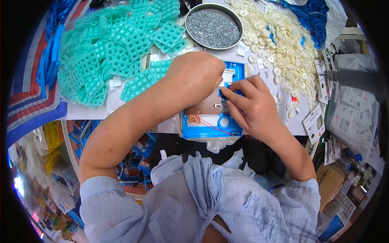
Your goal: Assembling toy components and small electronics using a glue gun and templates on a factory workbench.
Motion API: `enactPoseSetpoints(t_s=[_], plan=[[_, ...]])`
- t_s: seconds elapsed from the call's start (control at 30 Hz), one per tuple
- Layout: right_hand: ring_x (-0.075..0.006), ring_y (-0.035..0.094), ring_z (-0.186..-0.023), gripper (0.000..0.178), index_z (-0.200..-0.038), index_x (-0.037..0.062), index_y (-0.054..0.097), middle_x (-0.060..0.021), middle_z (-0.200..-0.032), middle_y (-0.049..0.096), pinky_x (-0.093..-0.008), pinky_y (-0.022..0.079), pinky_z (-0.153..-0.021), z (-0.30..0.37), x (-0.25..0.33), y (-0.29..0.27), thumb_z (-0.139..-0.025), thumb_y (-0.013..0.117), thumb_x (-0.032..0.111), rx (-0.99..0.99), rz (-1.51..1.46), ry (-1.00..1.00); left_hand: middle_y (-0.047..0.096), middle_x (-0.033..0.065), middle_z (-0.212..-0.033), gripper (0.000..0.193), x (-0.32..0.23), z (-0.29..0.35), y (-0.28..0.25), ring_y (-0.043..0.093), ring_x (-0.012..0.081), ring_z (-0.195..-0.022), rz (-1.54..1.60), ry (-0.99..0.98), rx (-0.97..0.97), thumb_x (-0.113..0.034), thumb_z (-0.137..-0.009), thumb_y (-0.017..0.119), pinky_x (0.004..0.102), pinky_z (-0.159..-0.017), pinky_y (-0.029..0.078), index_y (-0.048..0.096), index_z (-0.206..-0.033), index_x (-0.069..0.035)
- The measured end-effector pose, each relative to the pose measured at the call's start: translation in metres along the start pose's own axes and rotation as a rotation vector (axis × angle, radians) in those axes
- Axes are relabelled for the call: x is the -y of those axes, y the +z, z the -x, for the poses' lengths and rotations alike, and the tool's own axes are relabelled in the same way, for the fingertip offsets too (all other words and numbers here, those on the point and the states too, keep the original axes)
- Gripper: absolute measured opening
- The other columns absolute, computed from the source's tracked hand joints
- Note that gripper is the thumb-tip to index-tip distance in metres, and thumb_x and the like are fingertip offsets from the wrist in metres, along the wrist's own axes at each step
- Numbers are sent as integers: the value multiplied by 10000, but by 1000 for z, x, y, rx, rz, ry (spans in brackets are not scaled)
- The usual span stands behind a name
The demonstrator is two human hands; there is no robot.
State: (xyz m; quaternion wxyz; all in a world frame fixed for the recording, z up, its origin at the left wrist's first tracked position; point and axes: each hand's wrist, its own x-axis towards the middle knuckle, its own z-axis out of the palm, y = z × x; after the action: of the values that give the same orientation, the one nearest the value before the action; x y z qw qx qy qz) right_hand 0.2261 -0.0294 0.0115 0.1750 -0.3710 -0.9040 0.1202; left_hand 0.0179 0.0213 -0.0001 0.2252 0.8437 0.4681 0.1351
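A blue plastic housing [194, 131] lies in front of me at the table's near edge, with a brown circuit board [201, 107] in it and thin red wires running across its lower part. My left hand [196, 75] is closed over the housing's upper part, and whatever its fingertips hold is hidden. From the right, my right hand [254, 106] reaches over the housing's edge. Its thumb and fingers are bent together at small blue and metal parts beside the board; what they grip is too small to name.
Green rubber keypads [121, 44] are heaped at the left. A round metal tin [214, 27] of small screws stands at the back, beside a pile of cream plastic discs [283, 44]. Blue parts [312, 16] lie at the far right, near printed cards [314, 123] and a clear plastic bag [352, 109].
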Motion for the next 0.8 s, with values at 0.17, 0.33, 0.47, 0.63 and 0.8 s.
enactPoseSetpoints(t_s=[0.17, 0.33, 0.47, 0.63, 0.8], plan=[[-248, 561, -892, 376, -1134, 63, 708, -47, -993, 618, -377, 468, -701, 5, 3, 10, -765, 738, 125, -34, 52, 21, 686, 154, -738, 176, 1, -2, 1, 685, 357, -738, -63, 49, 0, -215, -862, 669, 471, -664, 540, 705, -807, -52], [-251, 556, -920, 403, -1151, 61, 701, -48, -985, 601, -380, 463, -706, -1, 12, 7, -754, 741, 125, 31, 96, 83, 678, 177, -730, 164, -1, -7, 0, 685, 369, -725, -200, 148, 54, -168, -886, 626, 472, -638, 538, 636, -834, -13], [-251, 552, -941, 396, -1153, 29, 692, -59, -978, 596, -381, 454, -749, 0, 16, 7, -771, 690, 133, 49, 120, 98, 677, 188, -737, 130, -4, -8, -2, 686, 369, -710, -198, 121, 38, -136, -896, 617, 459, -616, 532, 604, -897, -7], [-239, 540, -955, 432, -1173, -34, 653, -73, -980, 574, -378, 436, -803, 2, 26, 11, -777, 616, 134, 35, 280, 34, 638, 153, -663, 144, -1, 30, -19, 671, 225, -621, 233, 25, -176, -147, -906, 660, 352, -537, 477, 623, -913, -7], [-234, 534, -945, 434, -1164, -45, 640, -72, -965, 561, -368, 437, -818, -4, 26, 3, -766, 610, 125, 110, 258, 46, 554, 61, -591, 172, 4, 74, -25, 568, 64, -575, 507, -419, 31, -177, -909, 699, 255, -505, 390, 631, -894, -20]])
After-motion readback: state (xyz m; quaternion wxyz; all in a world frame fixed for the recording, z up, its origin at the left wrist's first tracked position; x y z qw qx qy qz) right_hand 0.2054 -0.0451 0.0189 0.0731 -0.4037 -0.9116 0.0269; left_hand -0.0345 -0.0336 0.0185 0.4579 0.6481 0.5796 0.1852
